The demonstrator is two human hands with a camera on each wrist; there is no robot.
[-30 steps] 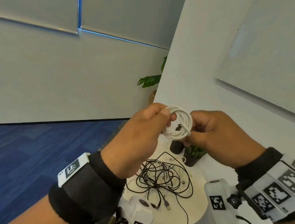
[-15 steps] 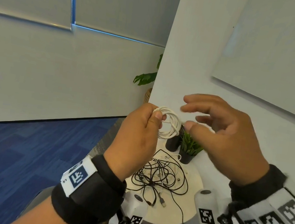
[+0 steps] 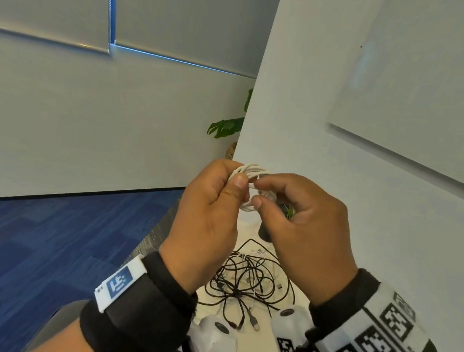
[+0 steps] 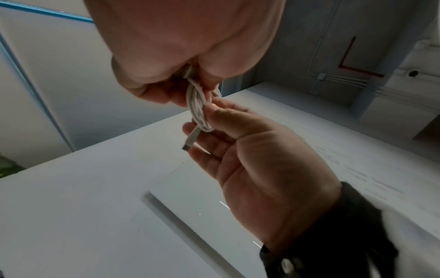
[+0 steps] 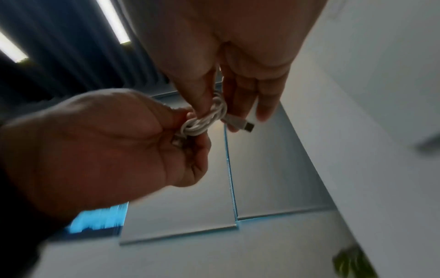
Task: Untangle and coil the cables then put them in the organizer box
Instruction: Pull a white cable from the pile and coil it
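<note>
White coil (image 3: 250, 175) of cable sits between both hands, held up in the air above the counter (image 3: 254, 349). Left hand (image 3: 207, 217) grips one side of the coil, thumb pressed over the loops and fingers curled behind them. Right hand (image 3: 303, 230) pinches the other side with thumb and forefinger; its other fingers are loosely spread.

From the left wrist view, the coil (image 4: 199, 107) looks like a tight bundle of wound strands, clamped at the top by the left hand (image 4: 185, 56) and lower down by the right hand (image 4: 262, 159). 1 plug (image 4: 190, 141) sticks out of the bundle's lower end, lying across the right fingers (image 4: 204, 156).

From the right wrist view, the coil (image 5: 209, 118) runs from the left hand (image 5: 107, 146) up to the right hand (image 5: 226, 56), and the plug (image 5: 240, 125) juts out sideways past the right fingers (image 5: 264, 101).

Below the hands, on the round pale counter, lies a loose tangle (image 3: 248, 285) of black and white cables, with several plugs showing at its near edge. A small dark pot (image 3: 264, 234) with green leaves stands at the counter's far side, mostly hidden by the right hand. Both wrists wear black bands with printed markers. Blue carpet (image 3: 35, 252) covers the floor to the left, and a leafy plant (image 3: 225, 127) shows past the wall corner.
</note>
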